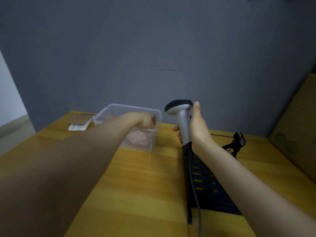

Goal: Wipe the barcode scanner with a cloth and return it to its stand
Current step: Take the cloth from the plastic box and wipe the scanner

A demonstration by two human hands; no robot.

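Observation:
My right hand (pixel 196 129) grips the silver handle of the barcode scanner (pixel 182 115) and holds it upright above the table, its black head pointing left. The scanner's grey cable (pixel 195 190) hangs down toward me. My left hand (pixel 145 119) reaches over the rim of a clear plastic box (pixel 109 111), fingers curled downward into it. A pale pink cloth (pixel 138 139) lies at the bottom of the box, below the hand; whether the fingers touch it is hidden. The black scanner stand (pixel 238 140) sits on the table to the right of my right wrist.
A black slotted tray (pixel 206 183) lies on the yellow wooden table (pixel 136 177) under my right forearm. A stack of cards or papers (pixel 80 123) lies left of the box. A cardboard box (pixel 297 127) stands at the right edge. A grey wall rises behind the table.

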